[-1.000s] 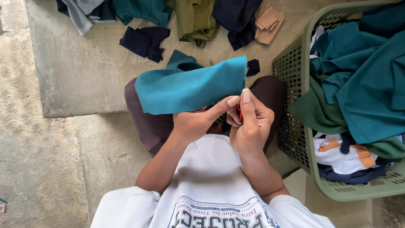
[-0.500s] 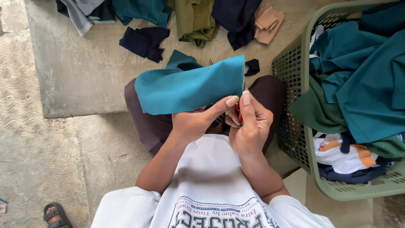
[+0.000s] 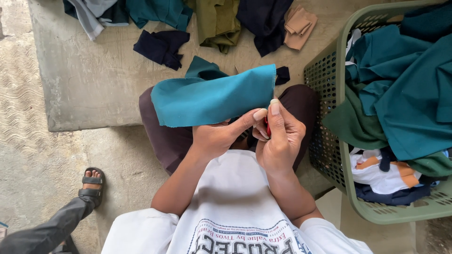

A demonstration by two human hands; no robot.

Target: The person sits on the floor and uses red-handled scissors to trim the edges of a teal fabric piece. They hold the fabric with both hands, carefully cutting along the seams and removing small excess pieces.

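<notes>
A teal cloth piece [image 3: 214, 96] is being held up over the lap, spread flat between the two hands, with its stitched right edge standing upright just above the fingertips. Its lower edge is being pinched by the left hand [image 3: 219, 136], thumb stretched toward the right. A small red tool [image 3: 268, 128] is being gripped by the right hand [image 3: 278, 138], fingers curled round it at the cloth's lower right corner; what kind of tool it is cannot be told, as most of it is being hidden by the fingers. The two hands are touching each other at the thumbs.

Just beside the right hand, a green plastic laundry basket [image 3: 329, 141] is being filled with teal, dark green, white and orange garments. Beyond the cloth, on a concrete slab [image 3: 94, 89], scraps are lying scattered: a navy scrap [image 3: 162, 47], an olive garment [image 3: 216, 23] and a tan folded piece [image 3: 299, 26]. At the lower left, another person's sandalled foot [image 3: 92, 183] is being rested on the concrete floor.
</notes>
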